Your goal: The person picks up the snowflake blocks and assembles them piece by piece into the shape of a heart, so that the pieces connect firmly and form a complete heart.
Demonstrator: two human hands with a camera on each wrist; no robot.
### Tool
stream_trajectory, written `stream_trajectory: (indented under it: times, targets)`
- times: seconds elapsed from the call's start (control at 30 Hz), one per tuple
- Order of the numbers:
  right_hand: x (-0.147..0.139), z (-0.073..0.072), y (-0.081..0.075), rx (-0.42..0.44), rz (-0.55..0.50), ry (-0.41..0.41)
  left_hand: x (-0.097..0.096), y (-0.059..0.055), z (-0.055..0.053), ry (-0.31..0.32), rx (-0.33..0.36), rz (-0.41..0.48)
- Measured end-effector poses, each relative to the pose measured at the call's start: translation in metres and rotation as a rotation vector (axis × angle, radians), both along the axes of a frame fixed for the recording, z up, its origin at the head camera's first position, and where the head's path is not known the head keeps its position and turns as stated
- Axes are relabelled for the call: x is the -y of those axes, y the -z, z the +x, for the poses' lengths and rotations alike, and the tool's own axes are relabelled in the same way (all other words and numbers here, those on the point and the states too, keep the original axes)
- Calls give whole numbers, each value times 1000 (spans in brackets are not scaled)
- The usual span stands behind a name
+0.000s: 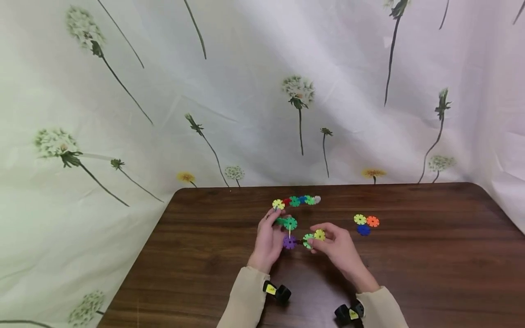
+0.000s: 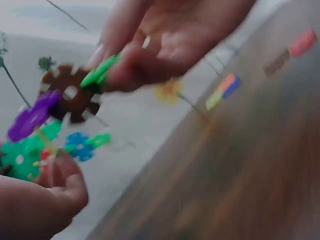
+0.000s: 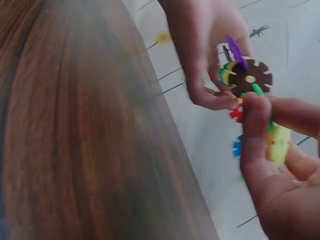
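Note:
Notched plastic discs are slotted edge to edge into a bent, many-coloured chain. My left hand (image 1: 267, 243) holds the chain, its fingers round the part near a green disc (image 1: 290, 222). A purple disc (image 1: 289, 242) hangs below that hand, joined to a brown disc (image 2: 72, 95). Thumb and fingertips of my right hand (image 1: 338, 248) pinch a light green disc (image 1: 307, 241) that meets the brown one. A yellow disc (image 1: 319, 234) stands beside those fingers. Beyond the left hand, another yellow disc (image 1: 278, 204) leads a row of red, green, blue and pale discs.
On the dark wooden table (image 1: 197, 255), a lime yellow disc (image 1: 359, 219), an orange disc (image 1: 373, 221) and a blue disc (image 1: 363, 230) lie together right of the hands. A brown piece (image 2: 276, 63) and a red piece (image 2: 303, 43) show farther off. A flower-printed cloth (image 1: 254, 114) hangs behind.

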State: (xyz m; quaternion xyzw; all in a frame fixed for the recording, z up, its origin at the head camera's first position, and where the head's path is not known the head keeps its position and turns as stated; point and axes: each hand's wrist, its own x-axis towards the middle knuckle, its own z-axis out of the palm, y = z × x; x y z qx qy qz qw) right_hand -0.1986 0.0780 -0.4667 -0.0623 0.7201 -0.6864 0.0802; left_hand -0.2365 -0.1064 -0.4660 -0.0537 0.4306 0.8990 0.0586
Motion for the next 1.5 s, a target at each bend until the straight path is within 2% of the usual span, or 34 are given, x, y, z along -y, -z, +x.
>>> stream_trajectory:
  times: [0.1, 0.2, 0.27, 0.43, 0.5, 0.57, 0.67, 0.73, 0.83, 0.87, 0.9, 0.93, 1.0, 1.07, 1.1, 1.17, 1.23, 1.3, 1.5]
  targets:
    - [-4, 0, 5, 24, 48, -52, 7, 9, 1, 29, 19, -91]
    - [-6, -1, 10, 32, 100, -102, 12, 14, 1, 45, 38, -251]
    - [-7, -1, 14, 45, 131, -141, 14, 15, 2, 55, 45, -425]
    - [-7, -1, 22, 68, 169, -240, 18, 11, 3, 134, 32, -887]
    - [-6, -1, 24, 74, 156, -271, 20, 9, 4, 168, 16, -1001]
    - [-5, 0, 24, 83, 135, -299, 21, 7, 5, 173, 16, -1090]
    - [-4, 1, 23, 101, 113, -333, 25, 4, 9, 141, 22, -1186]
    - [-5, 1, 23, 102, 114, -344, 29, 2, 14, 89, 9, -1249]
    - [-9, -1, 22, 40, 178, -346, 37, -5, 27, 3, -62, -1297]
    - [-11, -1, 22, 5, 211, -338, 39, -7, 32, -15, -85, -1278]
    - [-13, -2, 21, -33, 246, -326, 42, -9, 39, -7, -104, -1222]
    - [-15, -3, 20, -73, 285, -309, 43, -11, 46, 19, -110, -1146]
    - [-18, -4, 18, -116, 331, -278, 45, -12, 61, 119, -88, -958]
    - [-22, -5, 17, -127, 343, -252, 42, -8, 77, 257, -10, -754]
    - [-23, -6, 16, -125, 346, -246, 40, -4, 85, 328, 36, -682]
    - [-24, -6, 15, -129, 364, -238, 33, 5, 97, 437, 118, -589]
    - [-24, -6, 15, -164, 412, -230, 25, 13, 104, 494, 185, -533]
    - [-23, -6, 15, -212, 463, -227, 17, 20, 106, 504, 230, -505]
    - [-19, -5, 19, -292, 529, -263, 1, 28, 102, 430, 279, -437]
